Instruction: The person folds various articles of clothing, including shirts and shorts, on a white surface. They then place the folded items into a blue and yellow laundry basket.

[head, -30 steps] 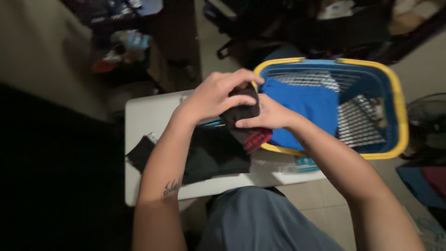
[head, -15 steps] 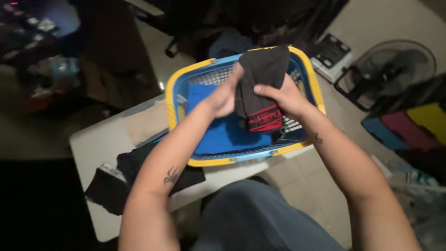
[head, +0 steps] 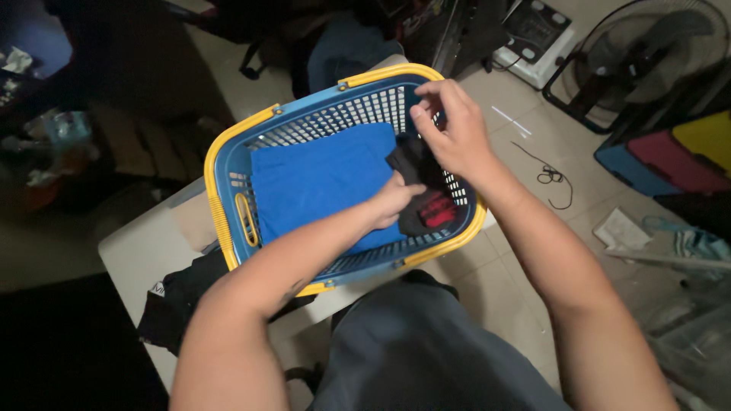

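Both hands are inside the blue basket (head: 228, 164) w/ yellow rim, which sits on a white table (head: 133, 247). Left hand (head: 396, 199) rests low in the basket, fingers curled onto the black-and-red garment (head: 426, 207), pinning it beside the folded blue cloth (head: 320, 179), prob. so it lies flat vs. the right wall. Right hand (head: 449, 125) hovers just above, thumb and fingertips pinched together near the garment's top edge; can't tell if it actually grips fabric. Dark clothes (head: 179, 301) lie on the table, left of the basket, partly under its corner. Fan (head: 643, 57) stands on the floor, well apart.
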